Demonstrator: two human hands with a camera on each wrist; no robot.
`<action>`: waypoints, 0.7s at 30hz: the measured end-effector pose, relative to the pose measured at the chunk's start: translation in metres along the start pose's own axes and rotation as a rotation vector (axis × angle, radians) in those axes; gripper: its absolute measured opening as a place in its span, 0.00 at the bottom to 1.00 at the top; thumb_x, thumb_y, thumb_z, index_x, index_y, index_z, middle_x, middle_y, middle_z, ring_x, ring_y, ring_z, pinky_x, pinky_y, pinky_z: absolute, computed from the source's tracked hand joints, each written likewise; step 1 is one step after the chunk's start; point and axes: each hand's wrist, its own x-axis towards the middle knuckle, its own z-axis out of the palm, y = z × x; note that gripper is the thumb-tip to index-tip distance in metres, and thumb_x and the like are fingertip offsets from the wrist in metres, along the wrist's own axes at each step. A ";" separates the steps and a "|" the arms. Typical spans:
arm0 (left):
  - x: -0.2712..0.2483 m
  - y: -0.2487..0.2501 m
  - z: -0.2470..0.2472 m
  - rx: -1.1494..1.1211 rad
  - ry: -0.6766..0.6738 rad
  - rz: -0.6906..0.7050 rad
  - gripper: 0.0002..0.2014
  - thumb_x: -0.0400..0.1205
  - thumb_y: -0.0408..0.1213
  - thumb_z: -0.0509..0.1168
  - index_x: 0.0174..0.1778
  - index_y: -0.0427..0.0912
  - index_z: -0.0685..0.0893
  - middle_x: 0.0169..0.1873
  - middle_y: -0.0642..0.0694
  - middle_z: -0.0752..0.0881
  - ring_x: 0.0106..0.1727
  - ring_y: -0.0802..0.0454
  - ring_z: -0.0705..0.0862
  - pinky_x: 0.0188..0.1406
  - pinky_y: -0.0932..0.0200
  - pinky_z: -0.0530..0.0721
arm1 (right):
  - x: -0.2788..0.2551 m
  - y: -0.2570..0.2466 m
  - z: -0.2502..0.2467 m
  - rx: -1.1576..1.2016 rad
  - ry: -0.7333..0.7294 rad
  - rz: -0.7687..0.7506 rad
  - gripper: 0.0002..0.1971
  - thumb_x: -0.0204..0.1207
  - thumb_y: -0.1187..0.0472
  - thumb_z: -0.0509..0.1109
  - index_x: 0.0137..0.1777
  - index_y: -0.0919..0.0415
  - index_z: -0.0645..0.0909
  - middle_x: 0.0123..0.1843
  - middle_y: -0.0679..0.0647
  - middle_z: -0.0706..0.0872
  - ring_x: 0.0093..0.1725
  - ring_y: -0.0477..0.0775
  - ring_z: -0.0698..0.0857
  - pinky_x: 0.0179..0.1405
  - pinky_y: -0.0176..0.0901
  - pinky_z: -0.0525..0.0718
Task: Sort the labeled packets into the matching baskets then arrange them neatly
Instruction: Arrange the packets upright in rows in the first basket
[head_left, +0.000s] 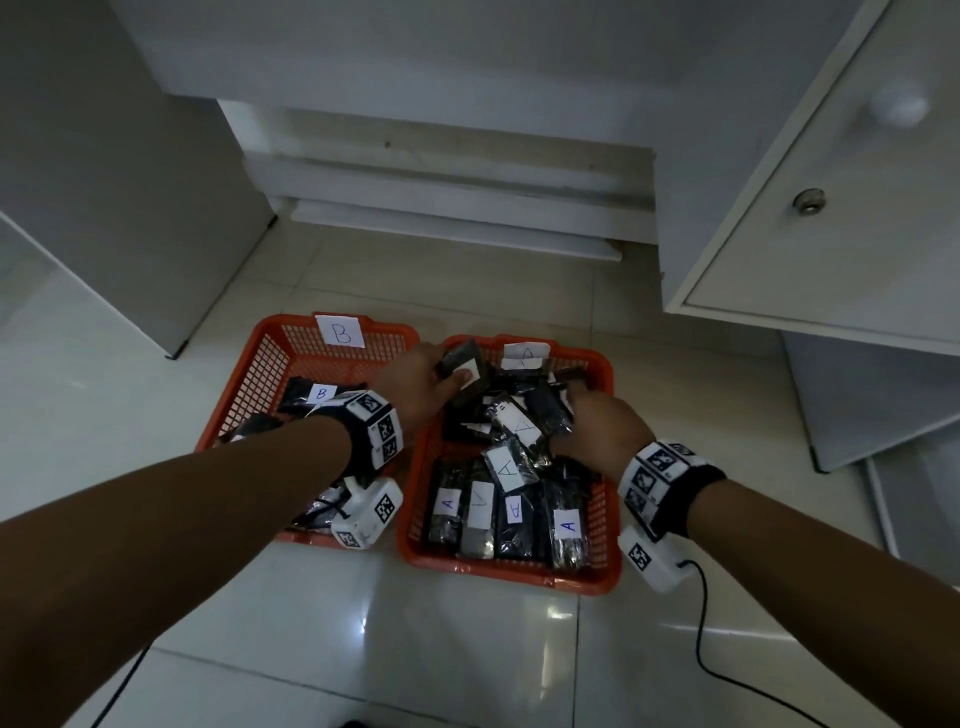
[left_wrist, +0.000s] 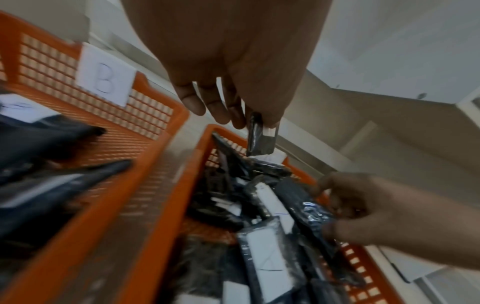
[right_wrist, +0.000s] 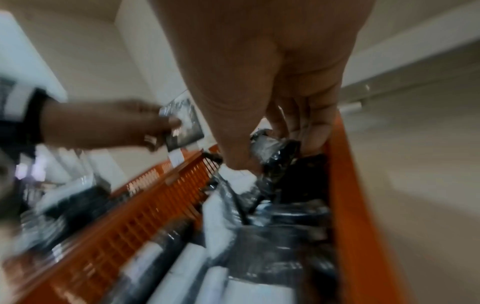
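Two orange baskets stand side by side on the floor. Basket B (head_left: 270, 343) on the left carries a "B" card (head_left: 341, 331); basket A (head_left: 597, 519) on the right carries an "A" card (head_left: 525, 355). Both hold several black packets with white labels. My left hand (head_left: 423, 382) pinches a black packet (head_left: 464, 370) (left_wrist: 259, 135) above the far left corner of basket A. My right hand (head_left: 597, 421) reaches down into basket A, and its fingers grip a shiny black packet (right_wrist: 275, 152) in the pile. A row of A-labelled packets (head_left: 511, 512) lies flat at the near end.
White cabinets stand to the left (head_left: 104, 182) and right (head_left: 810, 208), the right one with a round knob (head_left: 809, 200). A low white step (head_left: 441, 208) runs behind the baskets. Glossy floor tiles (head_left: 467, 649) lie in front, with a black cable (head_left: 701, 649) trailing from my right wrist.
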 end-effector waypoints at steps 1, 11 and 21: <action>-0.001 -0.005 -0.001 0.006 0.010 -0.007 0.13 0.86 0.50 0.68 0.54 0.43 0.86 0.44 0.46 0.86 0.44 0.47 0.86 0.40 0.55 0.78 | 0.001 0.000 -0.001 0.045 -0.003 0.031 0.28 0.73 0.50 0.83 0.68 0.57 0.76 0.46 0.44 0.81 0.43 0.47 0.83 0.35 0.40 0.78; 0.001 -0.016 -0.014 -0.003 0.076 0.026 0.11 0.87 0.49 0.68 0.43 0.49 0.77 0.33 0.53 0.76 0.33 0.55 0.76 0.30 0.59 0.67 | -0.028 -0.019 0.015 0.298 -0.041 -0.121 0.13 0.85 0.52 0.71 0.44 0.51 0.68 0.44 0.51 0.81 0.34 0.48 0.81 0.29 0.41 0.78; 0.000 -0.024 -0.015 -0.007 0.058 0.092 0.11 0.86 0.49 0.69 0.42 0.51 0.77 0.40 0.46 0.81 0.39 0.50 0.80 0.33 0.57 0.67 | -0.032 -0.045 0.069 0.338 -0.187 -0.191 0.15 0.82 0.59 0.75 0.37 0.57 0.73 0.35 0.56 0.81 0.34 0.51 0.83 0.38 0.55 0.84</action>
